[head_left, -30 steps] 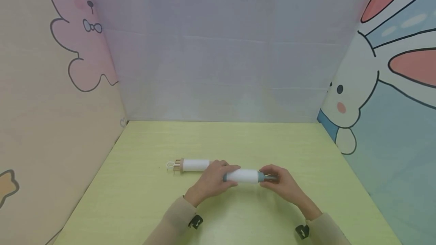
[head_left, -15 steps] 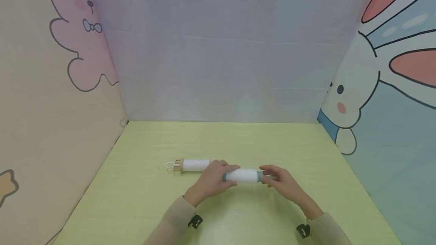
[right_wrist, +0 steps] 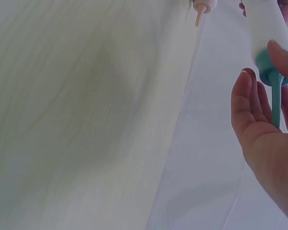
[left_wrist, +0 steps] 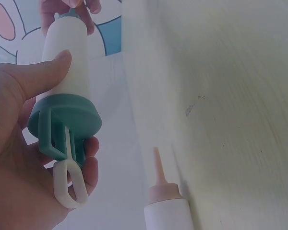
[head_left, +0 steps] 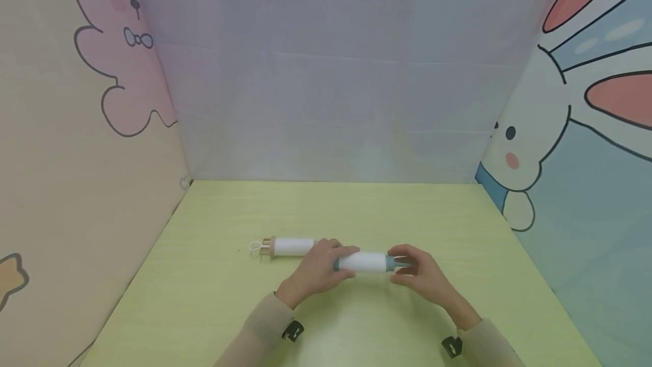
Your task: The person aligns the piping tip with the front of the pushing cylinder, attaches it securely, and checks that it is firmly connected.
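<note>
A white-barrelled syringe [head_left: 362, 263] with teal ends is held level above the table. My left hand [head_left: 318, 265] grips its rear end, thumb along the barrel. In the left wrist view, a teal collar [left_wrist: 65, 115] with finger loops and a white pull ring [left_wrist: 70, 184] show at that end. My right hand [head_left: 420, 273] curls round the teal nozzle cap [right_wrist: 271, 69] at the other end, its thumb by the cap and the thin nozzle [right_wrist: 276, 103] running between the fingers. Whether every fingertip touches the cap cannot be seen.
A second white syringe [head_left: 292, 247] with beige-pink ends lies on the pale green table [head_left: 244, 310], just behind my left hand. Its pink nozzle [left_wrist: 159, 165] shows in the left wrist view. Cloth walls with printed cartoon animals stand around the table.
My right fingers drew together on the nozzle half a second ago and now spread wider around the cap. The left hand and the syringe have stayed nearly in place.
</note>
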A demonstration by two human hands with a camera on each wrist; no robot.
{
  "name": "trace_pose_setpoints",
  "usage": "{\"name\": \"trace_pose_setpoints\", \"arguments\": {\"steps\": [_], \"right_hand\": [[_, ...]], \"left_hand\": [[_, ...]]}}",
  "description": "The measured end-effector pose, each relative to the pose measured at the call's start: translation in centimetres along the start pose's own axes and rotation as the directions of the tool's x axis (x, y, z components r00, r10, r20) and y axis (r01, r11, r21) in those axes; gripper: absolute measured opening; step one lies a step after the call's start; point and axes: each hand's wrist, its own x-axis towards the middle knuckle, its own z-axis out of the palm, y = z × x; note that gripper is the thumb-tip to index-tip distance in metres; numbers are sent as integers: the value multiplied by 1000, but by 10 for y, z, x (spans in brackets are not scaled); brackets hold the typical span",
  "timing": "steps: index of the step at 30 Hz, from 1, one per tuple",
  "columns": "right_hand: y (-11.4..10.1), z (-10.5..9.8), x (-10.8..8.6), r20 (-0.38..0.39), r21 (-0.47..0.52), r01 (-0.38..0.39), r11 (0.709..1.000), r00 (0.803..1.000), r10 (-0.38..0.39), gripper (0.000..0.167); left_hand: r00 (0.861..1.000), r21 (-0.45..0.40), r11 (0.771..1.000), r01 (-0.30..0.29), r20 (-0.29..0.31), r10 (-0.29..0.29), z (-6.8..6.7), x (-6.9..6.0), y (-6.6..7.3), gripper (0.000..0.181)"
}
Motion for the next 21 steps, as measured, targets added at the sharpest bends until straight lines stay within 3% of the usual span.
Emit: {"name": "trace_pose_setpoints", "arguments": {"steps": [12,18,21], "right_hand": [[-1,2,1,14,-70,-48,996,999,49,29],[-37,2,-1,43,-147,-113,983,992,120,27],[-27,1,-1,7,-159,-139,977,990,142,30]], "left_hand": [[1000,-6,1000,-17,-13,17,0,-2,0,47],[1000,-2,1000,-4,0,4,-1,-1,0,47],[1000,-4,1000,1,4,-1,-2,-1,0,47]]}}
